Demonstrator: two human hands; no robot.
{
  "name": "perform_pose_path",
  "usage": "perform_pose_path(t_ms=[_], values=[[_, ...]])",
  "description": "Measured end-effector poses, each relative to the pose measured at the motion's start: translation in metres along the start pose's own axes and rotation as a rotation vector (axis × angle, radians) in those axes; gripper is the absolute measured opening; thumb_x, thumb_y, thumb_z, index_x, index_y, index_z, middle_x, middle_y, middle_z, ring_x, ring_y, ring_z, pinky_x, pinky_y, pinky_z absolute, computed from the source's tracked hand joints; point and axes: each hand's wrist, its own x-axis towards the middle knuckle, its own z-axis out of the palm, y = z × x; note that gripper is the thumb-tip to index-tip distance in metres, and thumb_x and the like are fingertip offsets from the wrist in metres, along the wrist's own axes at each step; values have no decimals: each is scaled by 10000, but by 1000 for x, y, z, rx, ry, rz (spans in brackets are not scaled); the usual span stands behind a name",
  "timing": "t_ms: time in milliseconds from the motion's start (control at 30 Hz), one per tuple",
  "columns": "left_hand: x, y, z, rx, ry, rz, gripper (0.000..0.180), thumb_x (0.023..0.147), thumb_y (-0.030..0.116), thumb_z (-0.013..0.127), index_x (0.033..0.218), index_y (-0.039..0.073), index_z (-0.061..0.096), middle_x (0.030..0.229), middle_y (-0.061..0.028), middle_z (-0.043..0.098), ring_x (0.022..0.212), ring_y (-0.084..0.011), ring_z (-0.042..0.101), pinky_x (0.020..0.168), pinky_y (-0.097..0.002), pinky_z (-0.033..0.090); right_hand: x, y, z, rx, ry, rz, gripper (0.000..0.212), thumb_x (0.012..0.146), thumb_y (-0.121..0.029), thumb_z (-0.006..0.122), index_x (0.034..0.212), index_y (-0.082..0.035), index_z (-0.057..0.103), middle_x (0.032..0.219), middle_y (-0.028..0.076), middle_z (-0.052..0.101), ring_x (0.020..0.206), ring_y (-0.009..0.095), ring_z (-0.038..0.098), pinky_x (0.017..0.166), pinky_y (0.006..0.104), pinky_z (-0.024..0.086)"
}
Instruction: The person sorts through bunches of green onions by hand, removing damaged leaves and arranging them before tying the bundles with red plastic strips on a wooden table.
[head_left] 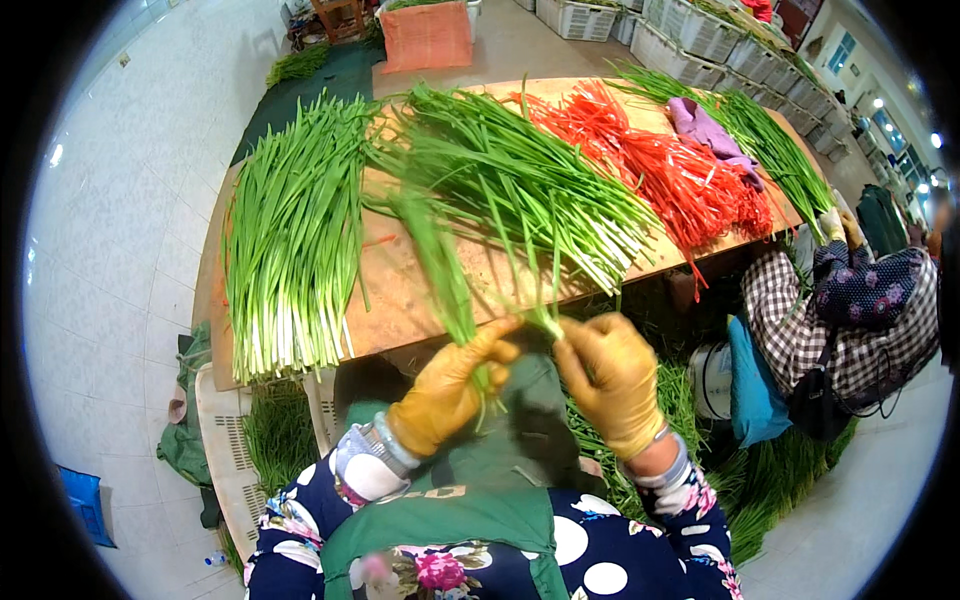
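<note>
My left hand (445,395), in a yellow glove, is closed round a small bunch of green chives (437,265), whose leaves are blurred by motion and point up over the wooden board. My right hand (612,380), gloved in the same yellow, pinches a few chive stalks (545,318) by their pale ends, close beside the left fingers. Beyond the hands lies a loose heap of chives (520,175), white ends toward the right. A wide, neatly lined-up pile of chives (295,230) rests on the board's left side, white ends at the near edge.
The wooden board (390,310) also bears a heap of red plastic strips (660,165) and a purple cloth (712,140). At the right sits a co-worker in a checked garment (780,310). Below are a white crate (232,440), more chives (285,435) and a white bucket (710,380).
</note>
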Motion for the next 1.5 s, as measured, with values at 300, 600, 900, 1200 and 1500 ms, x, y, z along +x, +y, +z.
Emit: perform_pose_path(t_ms=[300,600,900,1200,1500], values=[[0,2,14,299,-111,86,415,939,79,582,1348,93,510,1091,-49,594,912,-133,585,828,-257,498,-40,-6,47,1024,-304,812,186,940,-164,575,915,10,637,773,56,618,657,108,550,587,270,443],[5,-4,4,-67,-57,171,359,1006,272,478,1231,4,558,1139,-96,607,1022,-213,589,924,-400,491,-127,79,19,-112,-591,439,262,909,-281,587,840,-34,644,801,125,680,661,256,642,607,389,501],[9,13,-7,-448,-403,-60,364,1014,264,453,1259,4,522,601,39,303,490,-65,288,463,-218,263,40,20,-30,-346,-36,-31,184,820,-219,696,905,-84,605,769,120,562,718,325,573,631,413,462],[-6,33,6,-300,-98,71,323,963,189,568,1228,8,540,655,49,396,556,-62,360,532,-220,337,24,20,3,111,-25,112,135,842,-138,687,773,-36,631,717,120,590,592,225,556,560,324,443],[10,-6,-1,81,-41,-40,398,932,197,625,1272,5,546,878,10,604,683,-54,558,580,-186,454,-47,-10,21,823,-546,721,151,920,-155,600,881,-19,654,726,37,619,642,84,555,581,247,456]])
